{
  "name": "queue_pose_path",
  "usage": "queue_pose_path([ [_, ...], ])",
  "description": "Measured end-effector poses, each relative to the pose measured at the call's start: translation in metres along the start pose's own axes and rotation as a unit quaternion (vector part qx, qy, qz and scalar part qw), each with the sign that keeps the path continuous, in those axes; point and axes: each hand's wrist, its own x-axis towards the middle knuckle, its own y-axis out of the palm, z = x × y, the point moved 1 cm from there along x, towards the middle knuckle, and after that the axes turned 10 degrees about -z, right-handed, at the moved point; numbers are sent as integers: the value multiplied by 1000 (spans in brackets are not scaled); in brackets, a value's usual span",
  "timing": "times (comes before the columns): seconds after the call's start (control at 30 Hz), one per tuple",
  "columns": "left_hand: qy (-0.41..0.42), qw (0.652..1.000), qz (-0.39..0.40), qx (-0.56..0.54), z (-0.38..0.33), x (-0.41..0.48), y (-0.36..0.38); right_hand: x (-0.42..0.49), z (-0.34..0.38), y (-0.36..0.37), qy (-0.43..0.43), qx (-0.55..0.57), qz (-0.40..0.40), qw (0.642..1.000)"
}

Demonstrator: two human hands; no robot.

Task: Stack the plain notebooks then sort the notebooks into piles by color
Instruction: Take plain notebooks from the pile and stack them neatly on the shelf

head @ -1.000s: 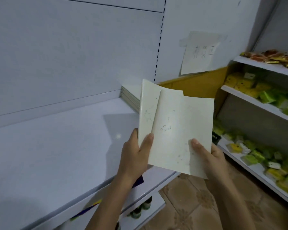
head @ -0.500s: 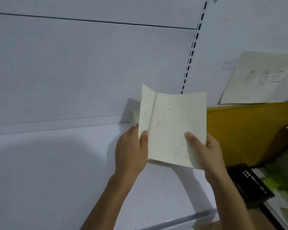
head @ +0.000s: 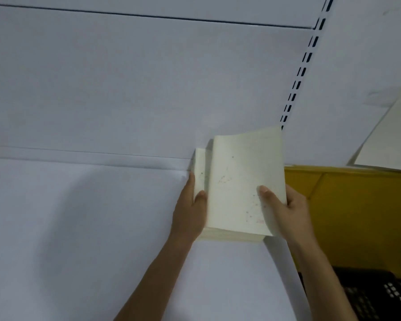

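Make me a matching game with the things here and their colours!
Things:
1. notebook
2. shelf
3. crate
4. board

Colours:
a. yellow
b. cream
c. black
d. white

Pairs: 1-b, 2-d, 3-c, 4-a
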Motion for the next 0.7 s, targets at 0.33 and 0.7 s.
queue_pose_path([
  [0.33, -119, 964, 88, -222, 4, -5, -15, 7, -16, 36, 71, 82, 114, 988],
  [0.7, -58, 988, 52, -135, 15, 1, -8, 11, -19, 36, 187, 134, 112, 967],
])
